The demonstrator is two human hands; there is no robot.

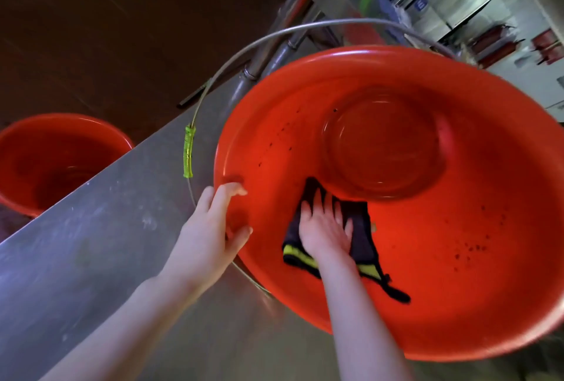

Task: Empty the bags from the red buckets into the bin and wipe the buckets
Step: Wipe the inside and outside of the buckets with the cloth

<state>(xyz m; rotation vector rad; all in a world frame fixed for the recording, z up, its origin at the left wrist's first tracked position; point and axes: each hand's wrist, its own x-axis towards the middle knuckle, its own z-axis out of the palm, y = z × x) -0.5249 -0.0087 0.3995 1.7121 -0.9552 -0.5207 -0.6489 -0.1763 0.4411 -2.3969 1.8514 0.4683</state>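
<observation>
The bucket (457,228) we are wiping sits on the steel counter (91,258), its mouth turned toward us. We judge it light, stiff plastic, glossy and likely slippery inside, so the rim is the place to hold it. Our left hand (210,228) does just that, fingers curled over the near rim and clamping it. The cloth (361,222), dark with a yellow edge, is soft and bunched. It lies on the inner wall just below the round base. Our right hand (323,228) presses on it with flat, spread fingers, gripping nothing. We see no bag in this bucket. There are only dark specks (470,248) scattered on the wall on both sides of the cloth, which we take to be dirt left to wipe. Its wire handle (305,28) arcs behind the rim, with a green grip (188,151) lying on the counter. A second bucket (45,161) stands lower, beyond the counter edge. It looks bagless too, though its inside is dim.
</observation>
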